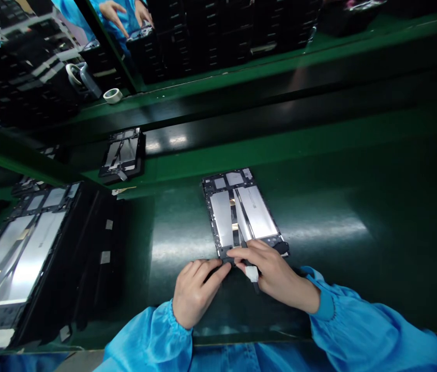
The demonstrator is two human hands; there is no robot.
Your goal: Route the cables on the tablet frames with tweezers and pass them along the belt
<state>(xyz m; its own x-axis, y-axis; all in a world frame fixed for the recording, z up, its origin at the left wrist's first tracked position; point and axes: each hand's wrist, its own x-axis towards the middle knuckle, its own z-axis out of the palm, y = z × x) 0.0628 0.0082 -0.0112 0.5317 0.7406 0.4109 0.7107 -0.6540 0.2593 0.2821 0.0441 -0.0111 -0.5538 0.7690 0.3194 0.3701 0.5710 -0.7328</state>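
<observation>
An opened tablet [260, 214] lies on the green bench in front of me, with silver battery packs and ribbon cables bared. My left hand [197, 289] has its thumb and fingertips closed on the tablet's lower left edge. Over the lower edge, my right hand [270, 266] grips a thin dark pry tool [256, 287], its narrow end pointing up the tablet's middle. A small white piece [252, 273] shows by the right fingers; whether it belongs to the tool I cannot tell. The right fingertips hide part of the tablet's lower border.
At left stands a tall stack of opened tablets [42, 248] in black trays. Another opened tablet [123, 152] lies farther back, near a tape roll [112, 96]. A green post [20, 155] crosses the left side. Beyond the ledge, a co-worker's hands [115, 13] are busy above black stacks [218, 36].
</observation>
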